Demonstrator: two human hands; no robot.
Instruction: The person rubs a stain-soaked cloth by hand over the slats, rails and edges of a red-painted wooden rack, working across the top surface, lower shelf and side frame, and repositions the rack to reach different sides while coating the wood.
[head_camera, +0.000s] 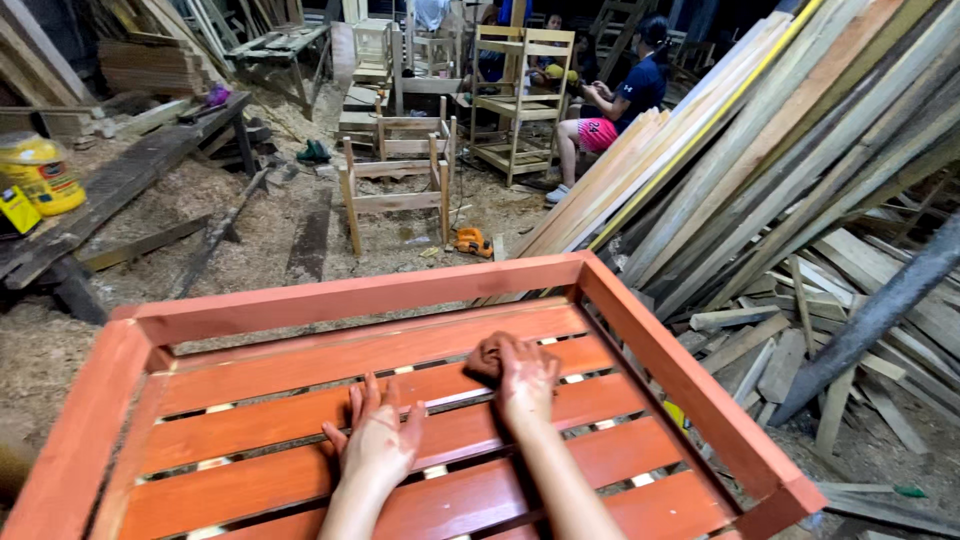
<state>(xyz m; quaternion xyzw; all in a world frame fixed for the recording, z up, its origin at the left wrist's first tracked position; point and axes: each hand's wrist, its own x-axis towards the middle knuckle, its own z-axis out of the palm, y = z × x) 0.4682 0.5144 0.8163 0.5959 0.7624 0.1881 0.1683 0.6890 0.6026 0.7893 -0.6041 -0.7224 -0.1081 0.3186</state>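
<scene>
- Left hand (378, 440) lies flat, fingers spread wide, palm down on a slat of the red-stained wooden frame (350, 298), holding nothing.
- Right hand (522, 378) is closed around a small stained rag (487, 356), pressing it on a slat nearer the frame's far rail.
- Both hands are smeared with red stain.
- Frame fills the near view; hands sit about mid-frame, right hand closer to the right rail.
- Beyond the far rail: sawdust floor (270, 225), bare wooden chair frame (395, 185), orange power tool (470, 241).
- Leaning planks (760, 150) to the right.
- Yellow container (40, 172) on a bench at far left.
- Seated person (615, 105) in the background.
</scene>
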